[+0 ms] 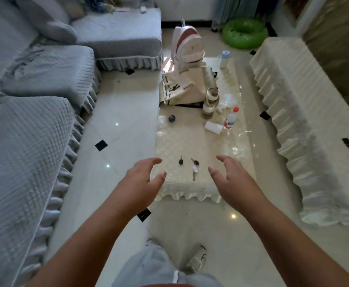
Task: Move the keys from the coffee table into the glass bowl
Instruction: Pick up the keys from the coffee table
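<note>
Three keys lie near the front end of the cream-clothed coffee table [200, 141]: a black-headed key [181, 161], a second dark-headed key [195, 161], and a silver key with a white tag [194, 173]. My left hand [143, 179] hovers just left of them, fingers spread and curled, holding nothing. My right hand [229, 177] is held the same way just right of them, also empty. A clear glassy object [229, 100] sits further back on the table; I cannot tell whether it is the bowl.
Further back on the table stand a white backpack [187, 46], a tote bag [181, 88], a striped vase [209, 104], a red-capped bottle [231, 119], a tipped white cup [213, 127] and a dark round object [172, 118]. A grey sofa [28, 131] runs along the left, cream-covered furniture [306, 125] along the right.
</note>
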Available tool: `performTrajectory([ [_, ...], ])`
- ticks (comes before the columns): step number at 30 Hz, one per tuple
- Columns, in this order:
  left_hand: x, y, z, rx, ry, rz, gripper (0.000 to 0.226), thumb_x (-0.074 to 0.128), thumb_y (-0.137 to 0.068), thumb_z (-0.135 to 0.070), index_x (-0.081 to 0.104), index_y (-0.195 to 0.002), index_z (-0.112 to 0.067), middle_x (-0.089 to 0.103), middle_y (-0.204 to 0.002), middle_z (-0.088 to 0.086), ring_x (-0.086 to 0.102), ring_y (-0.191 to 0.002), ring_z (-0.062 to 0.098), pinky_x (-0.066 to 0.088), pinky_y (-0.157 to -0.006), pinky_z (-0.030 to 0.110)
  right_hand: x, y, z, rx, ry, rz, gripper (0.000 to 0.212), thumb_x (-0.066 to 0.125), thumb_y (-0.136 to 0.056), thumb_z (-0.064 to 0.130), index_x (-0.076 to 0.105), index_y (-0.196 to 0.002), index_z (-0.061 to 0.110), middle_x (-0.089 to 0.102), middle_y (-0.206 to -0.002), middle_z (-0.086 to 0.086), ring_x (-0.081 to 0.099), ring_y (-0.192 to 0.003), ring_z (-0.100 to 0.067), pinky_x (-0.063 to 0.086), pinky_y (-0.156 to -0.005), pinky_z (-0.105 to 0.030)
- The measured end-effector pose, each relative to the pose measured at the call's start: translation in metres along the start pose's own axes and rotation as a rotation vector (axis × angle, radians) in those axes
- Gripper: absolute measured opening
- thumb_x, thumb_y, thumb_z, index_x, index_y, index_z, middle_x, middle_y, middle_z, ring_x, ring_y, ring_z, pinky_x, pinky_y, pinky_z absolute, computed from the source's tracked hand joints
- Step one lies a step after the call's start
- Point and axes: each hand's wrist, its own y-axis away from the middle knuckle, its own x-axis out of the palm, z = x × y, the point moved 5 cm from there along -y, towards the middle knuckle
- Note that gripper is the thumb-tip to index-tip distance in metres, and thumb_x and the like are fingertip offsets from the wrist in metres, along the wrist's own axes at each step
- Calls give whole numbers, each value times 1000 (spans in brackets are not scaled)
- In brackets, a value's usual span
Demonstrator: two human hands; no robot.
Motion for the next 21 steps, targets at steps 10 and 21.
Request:
performTrajectory([
  [10, 18, -114, -18, -5, -37, 83, 47, 47, -95, -51, 43, -140, -37, 46, -144, -6, 49, -106, 7, 45, -99, 45, -5, -88, -19, 100, -2, 15, 53, 45, -97, 52, 41, -143, 28, 45, -146, 0, 55, -117, -23, 42, -101, -45],
  [21, 56, -210, -11, -41, -100, 164, 46, 46, -95, -50, 42, -139, -38, 44, -146, -9, 49, -124, 17, 39, -104, 50, 44, -189, -49, 141, -31, 105, 51, 44, -97, 51, 42, -143, 27, 46, -145, -1, 53, -117, -24, 41, -102, -46],
])
